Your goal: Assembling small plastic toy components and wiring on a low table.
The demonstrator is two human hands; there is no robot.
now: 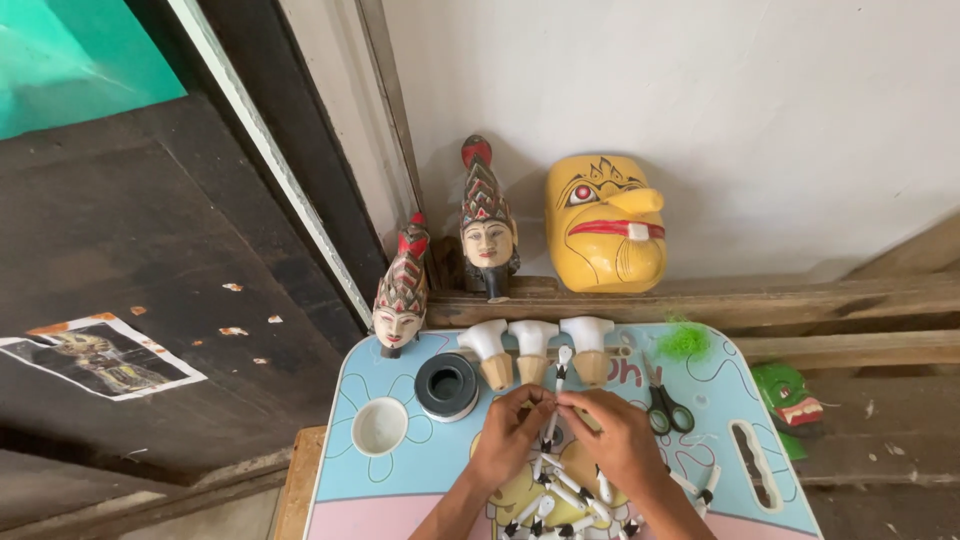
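Head view, looking down: pale blue and pink plastic table (720,395) with cartoon print, set against a white wall and a rough wooden ledge (800,300). On the ledge, a large yellow carved wooden mask (605,225) with red lips; beside it two painted wooden puppet heads with pointed red-and-black crowns, one upright (487,225), one leaning at the table's far left corner (402,290). Across the table's far edge, three small white-topped wooden puppet torsos (533,345) in a row; left of them a black round tin (446,385) and a white round lid (380,425); right, black-handled scissors (662,400) and a tuft of green fibre (684,340). Near the middle, left hand (510,435) and right hand (615,440) touching, fingers pinched shut on one thin white stick with black bands (560,375), held upright. Below the hands, a heap of similar white-and-black sticks (560,495) on the table.
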